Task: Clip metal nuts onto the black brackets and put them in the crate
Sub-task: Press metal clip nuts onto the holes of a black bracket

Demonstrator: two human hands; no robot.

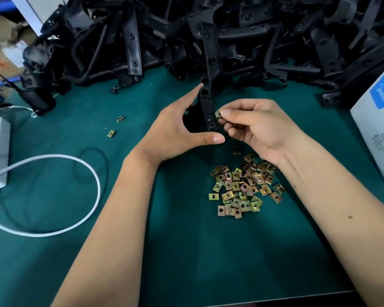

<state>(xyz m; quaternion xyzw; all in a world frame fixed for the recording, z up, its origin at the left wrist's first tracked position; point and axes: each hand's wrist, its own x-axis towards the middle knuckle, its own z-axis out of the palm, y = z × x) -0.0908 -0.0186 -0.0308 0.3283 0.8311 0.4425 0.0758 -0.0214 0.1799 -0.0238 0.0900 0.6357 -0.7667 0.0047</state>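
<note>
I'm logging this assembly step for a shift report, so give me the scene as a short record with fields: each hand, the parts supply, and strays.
left hand: left hand holds a black bracket upright
right hand: right hand pinches a metal nut against the bracket's edge
nut supply: loose pile of nuts on the green mat, under the right wrist
bracket supply: heap of black brackets at the far side
strays: two stray nuts left of the hands
crate: not in view

Bare forearms, no sleeves; left hand (175, 131), right hand (259, 127) ungloved.
</note>
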